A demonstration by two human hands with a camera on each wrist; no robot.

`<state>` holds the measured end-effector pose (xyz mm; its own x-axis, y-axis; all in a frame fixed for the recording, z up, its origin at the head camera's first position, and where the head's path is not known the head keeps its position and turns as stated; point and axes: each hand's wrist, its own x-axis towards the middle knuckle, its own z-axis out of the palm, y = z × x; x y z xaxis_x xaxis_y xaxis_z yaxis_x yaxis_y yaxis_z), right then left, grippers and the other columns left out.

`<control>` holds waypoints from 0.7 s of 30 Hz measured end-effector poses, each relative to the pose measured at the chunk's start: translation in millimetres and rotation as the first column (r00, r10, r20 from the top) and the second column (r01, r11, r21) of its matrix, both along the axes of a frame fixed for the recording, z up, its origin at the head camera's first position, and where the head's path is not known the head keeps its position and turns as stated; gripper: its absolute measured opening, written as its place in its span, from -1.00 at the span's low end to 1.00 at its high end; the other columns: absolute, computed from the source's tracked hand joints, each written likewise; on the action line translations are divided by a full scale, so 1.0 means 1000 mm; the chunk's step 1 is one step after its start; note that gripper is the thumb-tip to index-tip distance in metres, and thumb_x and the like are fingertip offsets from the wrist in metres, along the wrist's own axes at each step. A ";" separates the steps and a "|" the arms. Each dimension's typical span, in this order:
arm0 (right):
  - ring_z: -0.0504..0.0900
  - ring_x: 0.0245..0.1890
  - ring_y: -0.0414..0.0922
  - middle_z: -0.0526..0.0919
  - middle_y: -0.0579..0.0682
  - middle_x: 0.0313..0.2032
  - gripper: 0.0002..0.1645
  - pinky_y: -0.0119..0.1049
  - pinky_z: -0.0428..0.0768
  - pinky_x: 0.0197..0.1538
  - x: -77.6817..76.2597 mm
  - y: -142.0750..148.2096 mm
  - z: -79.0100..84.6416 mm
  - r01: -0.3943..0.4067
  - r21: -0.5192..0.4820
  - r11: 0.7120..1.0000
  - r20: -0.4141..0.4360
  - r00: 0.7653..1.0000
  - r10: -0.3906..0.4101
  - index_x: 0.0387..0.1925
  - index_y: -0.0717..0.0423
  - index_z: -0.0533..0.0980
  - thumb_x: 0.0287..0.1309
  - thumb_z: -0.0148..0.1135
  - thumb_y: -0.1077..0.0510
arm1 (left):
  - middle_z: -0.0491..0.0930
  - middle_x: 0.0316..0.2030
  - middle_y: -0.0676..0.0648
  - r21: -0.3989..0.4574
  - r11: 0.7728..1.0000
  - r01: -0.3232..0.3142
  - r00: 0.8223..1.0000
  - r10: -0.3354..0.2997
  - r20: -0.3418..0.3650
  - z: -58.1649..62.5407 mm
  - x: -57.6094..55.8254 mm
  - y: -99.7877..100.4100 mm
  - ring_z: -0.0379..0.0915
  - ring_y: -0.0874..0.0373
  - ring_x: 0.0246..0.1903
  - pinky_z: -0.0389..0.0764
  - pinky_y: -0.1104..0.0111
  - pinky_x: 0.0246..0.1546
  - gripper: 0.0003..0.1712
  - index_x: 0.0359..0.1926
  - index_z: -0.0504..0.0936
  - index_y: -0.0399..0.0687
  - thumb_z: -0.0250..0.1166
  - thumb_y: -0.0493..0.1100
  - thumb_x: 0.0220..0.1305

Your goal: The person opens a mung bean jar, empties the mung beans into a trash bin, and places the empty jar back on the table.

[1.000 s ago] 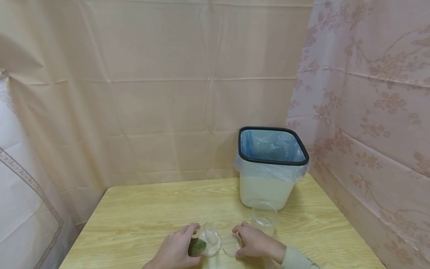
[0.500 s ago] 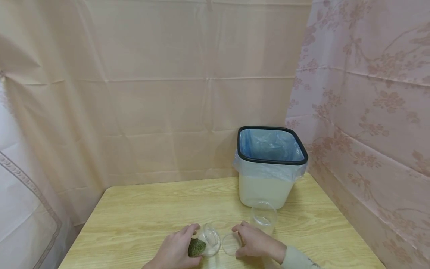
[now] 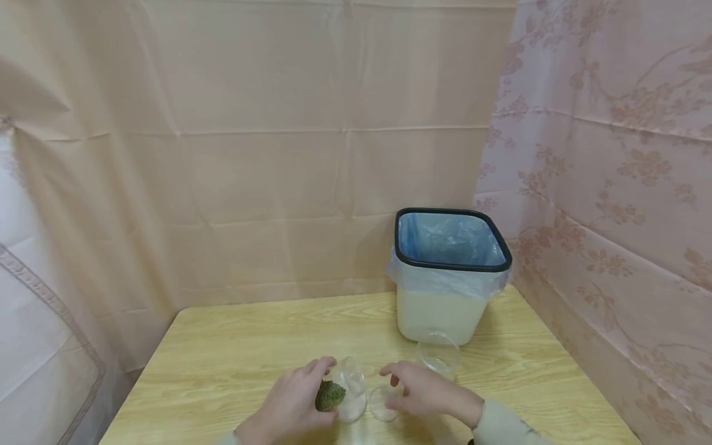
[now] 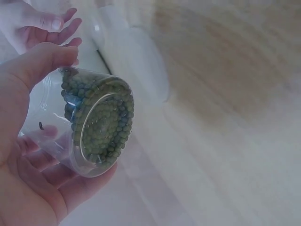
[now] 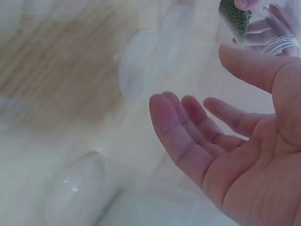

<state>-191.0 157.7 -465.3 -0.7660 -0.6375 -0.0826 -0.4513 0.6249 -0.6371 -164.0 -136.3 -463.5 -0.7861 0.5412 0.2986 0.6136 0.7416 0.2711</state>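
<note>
My left hand point(image 3: 292, 398) grips a clear plastic cup point(image 4: 51, 127) that lies tilted on its side, its mouth toward the right. Green mung beans point(image 4: 101, 122) are piled against the cup's base; in the head view the beans point(image 3: 330, 395) show beside my left palm. Under the cup's mouth a clear round container point(image 3: 351, 409) rests on the table. My right hand point(image 3: 425, 389) has loosely bent fingers with nothing between them, as the right wrist view also shows. By its fingertips, a clear round piece point(image 3: 382, 405) lies on the table.
Behind my right hand stands another clear cup point(image 3: 439, 355). A white bin point(image 3: 439, 312) with a black rim and a bluish liner is at the back right of the wooden table point(image 3: 267, 346). Curtains hang behind and to the right.
My left hand has moved slightly up and right with the cup of beans. My right hand has risen a little, its thumb drawn away from the clear round piece's near edge.
</note>
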 end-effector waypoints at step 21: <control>0.65 -0.34 -0.26 0.73 -0.10 -0.25 -0.58 -0.28 0.63 -0.16 -0.020 0.020 0.074 -0.119 0.096 0.988 -0.070 0.990 0.126 0.11 0.15 0.58 0.35 0.30 0.00 | 0.70 -0.09 -0.12 -0.108 0.979 0.173 0.967 -0.190 -0.171 0.073 -0.027 0.015 0.61 0.19 -0.41 0.65 0.37 -0.42 -0.08 0.23 0.45 -0.20 0.62 0.10 -0.09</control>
<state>-211.1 177.7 -391.7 -0.6890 -0.7192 -0.0895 -0.5725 0.6158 -0.5413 -190.6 -121.8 -390.6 -0.6104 0.7013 0.3683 0.7725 0.6299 0.0809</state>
